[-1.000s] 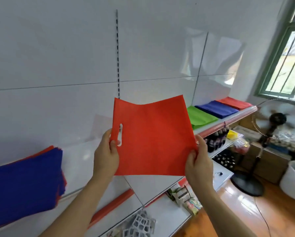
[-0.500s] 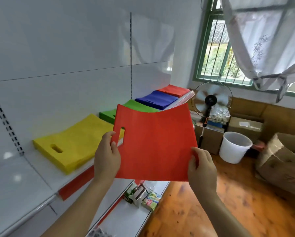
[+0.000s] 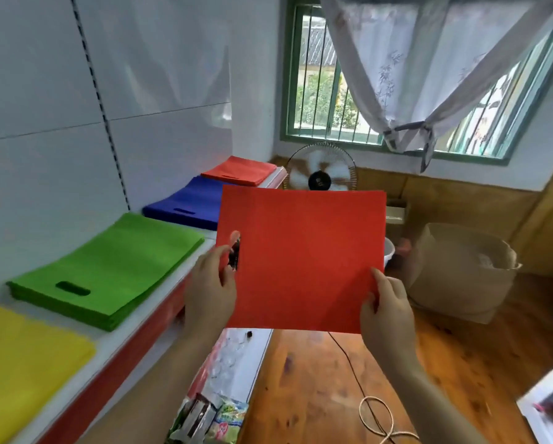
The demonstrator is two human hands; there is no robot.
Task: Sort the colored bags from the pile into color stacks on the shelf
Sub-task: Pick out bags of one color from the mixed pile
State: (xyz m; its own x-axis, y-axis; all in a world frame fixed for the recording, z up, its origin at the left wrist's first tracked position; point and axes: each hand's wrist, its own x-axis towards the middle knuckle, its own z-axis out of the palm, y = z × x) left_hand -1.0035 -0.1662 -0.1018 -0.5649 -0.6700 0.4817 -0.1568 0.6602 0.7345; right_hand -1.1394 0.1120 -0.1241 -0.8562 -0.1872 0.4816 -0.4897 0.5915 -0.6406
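Red non-woven fabric fills the middle of the frame: a flat red bag (image 3: pixel 304 257) with a die-cut handle slot, held upright in the air by two bare hands, out in front of the shelf (image 3: pixel 159 318) rather than on it. The left hand (image 3: pixel 209 291) grips the bag's left edge beside the slot — thumb on the near face, a fingertip showing through the cut-out from behind. The right hand (image 3: pixel 385 310) pinches the lower right corner, its fingers closed on the fabric.

Along the white shelf at left, four sorted stacks lie flat in a row. Nearest the camera is the yellow stack (image 3: pixel 22 370), cut off by the frame's edge; next comes the green stack (image 3: pixel 115 267), its handle slot facing forward; beyond it the blue stack (image 3: pixel 188 208); and at the far end, under the window, the red stack (image 3: pixel 241 170). The held bag partly covers the blue stack's right side.

Behind the bag stands a pedestal fan (image 3: pixel 320 170) — only its upper cage shows. A green-framed window (image 3: pixel 329 91) with a knotted sheer curtain (image 3: pixel 406 91) spans the back wall. A sagging cardboard box (image 3: pixel 461 270) sits on the wooden floor (image 3: pixel 317 379) at right, and snack packets (image 3: pixel 211 421) lie on a lower shelf.
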